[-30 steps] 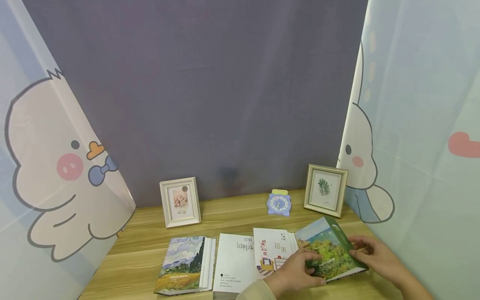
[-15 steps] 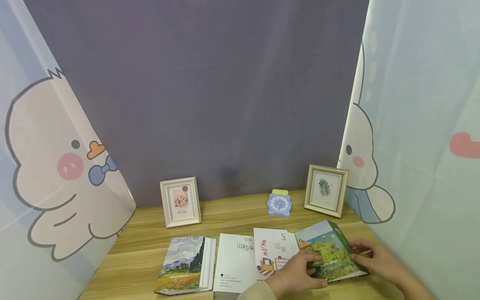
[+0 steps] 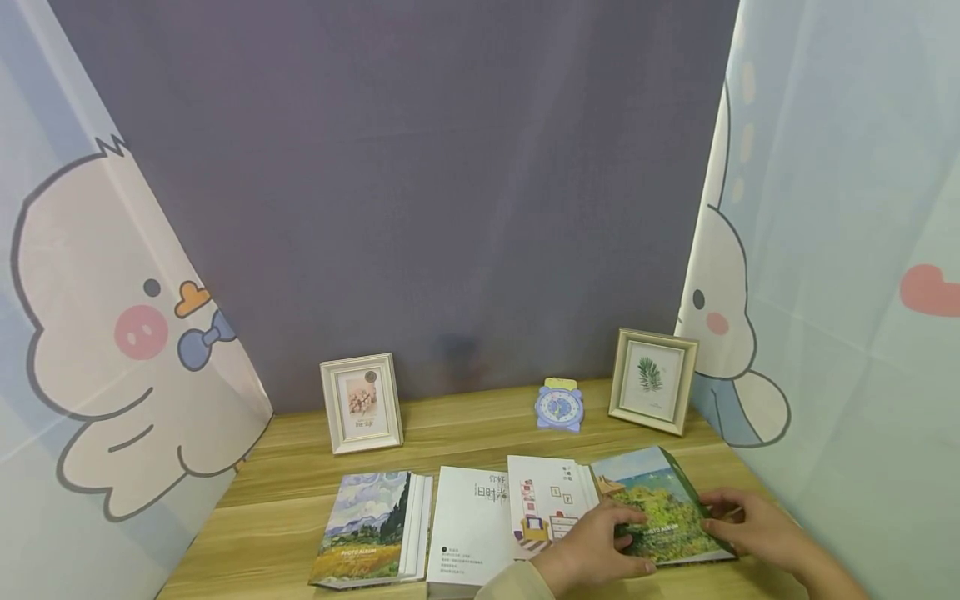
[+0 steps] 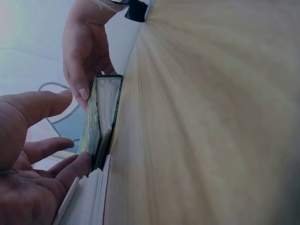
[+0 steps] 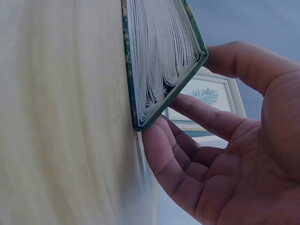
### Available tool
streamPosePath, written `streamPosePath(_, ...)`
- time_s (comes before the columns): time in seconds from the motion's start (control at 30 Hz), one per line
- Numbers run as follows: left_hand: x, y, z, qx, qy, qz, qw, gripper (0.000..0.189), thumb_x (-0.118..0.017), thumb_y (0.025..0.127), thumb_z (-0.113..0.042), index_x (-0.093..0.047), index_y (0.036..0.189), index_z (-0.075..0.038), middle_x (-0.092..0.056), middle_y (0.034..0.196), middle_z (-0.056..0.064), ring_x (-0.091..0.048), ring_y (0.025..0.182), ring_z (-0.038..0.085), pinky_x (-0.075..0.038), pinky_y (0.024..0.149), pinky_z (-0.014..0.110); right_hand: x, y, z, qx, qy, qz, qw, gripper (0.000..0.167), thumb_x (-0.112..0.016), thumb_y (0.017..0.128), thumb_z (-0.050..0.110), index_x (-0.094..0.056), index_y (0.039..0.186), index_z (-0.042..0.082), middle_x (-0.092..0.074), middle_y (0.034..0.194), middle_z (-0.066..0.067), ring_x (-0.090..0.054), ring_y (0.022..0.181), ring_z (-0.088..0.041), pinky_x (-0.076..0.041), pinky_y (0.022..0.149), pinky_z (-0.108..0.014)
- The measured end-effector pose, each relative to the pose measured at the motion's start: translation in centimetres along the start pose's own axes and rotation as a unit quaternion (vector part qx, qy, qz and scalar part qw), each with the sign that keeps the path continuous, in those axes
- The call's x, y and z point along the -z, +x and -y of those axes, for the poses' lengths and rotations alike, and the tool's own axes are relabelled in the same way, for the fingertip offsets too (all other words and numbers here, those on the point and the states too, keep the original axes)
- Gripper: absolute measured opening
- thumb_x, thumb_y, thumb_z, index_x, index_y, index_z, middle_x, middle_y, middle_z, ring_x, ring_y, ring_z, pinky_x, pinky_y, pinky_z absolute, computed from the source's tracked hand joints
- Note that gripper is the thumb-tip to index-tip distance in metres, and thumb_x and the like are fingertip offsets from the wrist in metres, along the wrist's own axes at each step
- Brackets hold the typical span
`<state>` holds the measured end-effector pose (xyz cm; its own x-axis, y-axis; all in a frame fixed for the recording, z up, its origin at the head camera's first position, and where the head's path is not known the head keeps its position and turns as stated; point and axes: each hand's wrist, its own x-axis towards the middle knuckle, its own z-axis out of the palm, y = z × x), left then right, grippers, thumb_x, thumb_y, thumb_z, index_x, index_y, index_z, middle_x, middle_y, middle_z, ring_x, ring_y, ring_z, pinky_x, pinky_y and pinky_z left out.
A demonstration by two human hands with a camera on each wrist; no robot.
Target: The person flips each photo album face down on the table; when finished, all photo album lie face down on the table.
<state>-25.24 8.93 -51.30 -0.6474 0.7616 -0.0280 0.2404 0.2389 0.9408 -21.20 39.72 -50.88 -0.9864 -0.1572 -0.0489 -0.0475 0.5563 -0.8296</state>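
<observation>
A photo album [image 3: 648,496] with a green landscape painting on its cover lies flat at the right end of a row of books. My right hand [image 3: 753,529] holds its dark green spine [image 5: 173,91], thumb at the top corner and fingers along the lower part. My left hand [image 3: 588,546] rests at the album's left side, fingers loosely bent. In the left wrist view, a left fingertip [image 4: 84,161] touches the album beside its white pages [image 4: 108,101]. Just left of it, partly behind my left hand, is a white book with a furniture drawing [image 3: 540,500].
Further left lie a white book with black lettering [image 3: 461,525] and another photo album [image 3: 360,525] on the wooden table [image 3: 255,517]. Behind stand a cream picture frame [image 3: 330,408], a blue toy clock [image 3: 558,408] and a frame with a leaf print [image 3: 615,400]. Printed curtains hang on both sides.
The green album's raised right side has come down flat, with my right hand lowering slightly along its spine. My left hand stays nearly in place at the album's left side.
</observation>
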Motion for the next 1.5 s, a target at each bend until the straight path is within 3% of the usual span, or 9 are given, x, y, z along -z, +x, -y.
streamPosePath(0.23, 0.3, -0.1, 0.0, -0.002, -0.013, 0.001, 0.9999, 0.05, -0.077, 0.097, -0.012, -0.061, 0.144, -0.014, -0.051, 0.137, -0.011, -0.059, 0.122, 0.004, -0.054, 0.092, 0.015, 0.0, 0.3, 0.0, -0.002, 0.005, 0.003, 1.0, 0.051, -0.072, 0.099, 0.019, -0.058, 0.132, -0.017, -0.069, 0.109, -0.014, -0.067, 0.092, -0.027, -0.062, 0.063, -0.037)
streamPosePath(0.43, 1.1, -0.8, -0.3, -0.008, -0.027, -0.016, 0.9995, 0.05, -0.077, 0.098, -0.016, -0.061, 0.145, -0.02, -0.049, 0.147, -0.009, -0.066, 0.119, 0.014, -0.056, 0.092, 0.02, -0.2, 0.5, 1.1, -0.002, -0.043, -0.034, 0.9985, 0.051, -0.074, 0.098, 0.021, -0.06, 0.132, -0.014, -0.069, 0.115, -0.019, -0.068, 0.095, -0.027, -0.061, 0.069, -0.035)
streamPosePath(0.57, 2.0, -1.3, -0.3, -0.028, -0.034, -0.033, 0.9985, 0.05, -0.075, 0.099, -0.016, -0.059, 0.146, -0.019, -0.048, 0.148, -0.01, -0.061, 0.127, 0.017, -0.055, 0.095, 0.022, -0.3, 0.8, 2.6, -0.021, -0.062, -0.055, 0.9964, 0.056, -0.075, 0.098, 0.027, -0.059, 0.136, -0.011, -0.066, 0.125, -0.025, -0.068, 0.104, -0.036, -0.062, 0.079, -0.044)
streamPosePath(0.8, 3.1, -2.2, 0.1, -0.065, -0.027, -0.058, 0.9958, 0.051, -0.074, 0.099, -0.016, -0.058, 0.148, -0.02, -0.052, 0.141, -0.011, -0.056, 0.133, 0.02, -0.053, 0.1, 0.023, -1.3, 1.2, 4.3, 0.025, -0.093, -0.074, 0.9926, 0.057, -0.082, 0.093, 0.024, -0.06, 0.134, -0.009, -0.06, 0.13, -0.032, -0.06, 0.116, -0.056, -0.057, 0.093, -0.06)
streamPosePath(0.93, 3.6, -2.7, 0.3, -0.072, -0.015, -0.07, 0.9948, 0.05, -0.075, 0.099, -0.016, -0.059, 0.146, -0.021, -0.053, 0.143, -0.009, -0.054, 0.135, 0.021, -0.053, 0.102, 0.025, -1.9, 1.4, 4.9, 0.038, -0.1, -0.078, 0.9913, 0.057, -0.083, 0.092, 0.024, -0.061, 0.135, -0.008, -0.059, 0.13, -0.029, -0.061, 0.117, -0.054, -0.055, 0.095, -0.062)
streamPosePath(1.17, 4.8, -3.7, 0.3, -0.04, -0.002, -0.101, 0.9941, 0.05, -0.077, 0.097, -0.019, -0.06, 0.144, -0.021, -0.054, 0.145, -0.004, -0.059, 0.132, 0.031, -0.055, 0.099, 0.027, -3.0, 1.5, 6.0, 0.065, -0.096, -0.083, 0.9897, 0.061, -0.084, 0.091, 0.022, -0.059, 0.138, -0.007, -0.057, 0.134, -0.03, -0.059, 0.119, -0.052, -0.053, 0.097, -0.065)
streamPosePath(1.3, 5.4, -4.4, 0.4, -0.043, 0.014, -0.119, 0.9919, 0.052, -0.08, 0.096, -0.021, -0.06, 0.144, -0.023, -0.054, 0.147, -0.003, -0.058, 0.133, 0.035, -0.054, 0.101, 0.028, -3.8, 1.9, 6.6, 0.083, -0.099, -0.09, 0.9876, 0.063, -0.086, 0.089, 0.022, -0.059, 0.139, -0.005, -0.055, 0.136, -0.031, -0.058, 0.12, -0.053, -0.054, 0.096, -0.064)
streamPosePath(1.5, 6.2, -5.4, 0.9, -0.073, 0.062, -0.158, 0.9828, 0.051, -0.081, 0.094, -0.021, -0.062, 0.141, -0.022, -0.052, 0.15, -0.002, -0.05, 0.139, 0.023, -0.051, 0.108, 0.033, -5.0, 2.6, 7.6, 0.078, -0.089, -0.072, 0.9904, 0.069, -0.086, 0.088, 0.024, -0.055, 0.143, -0.003, -0.052, 0.142, -0.031, -0.057, 0.123, -0.054, -0.054, 0.095, -0.063)
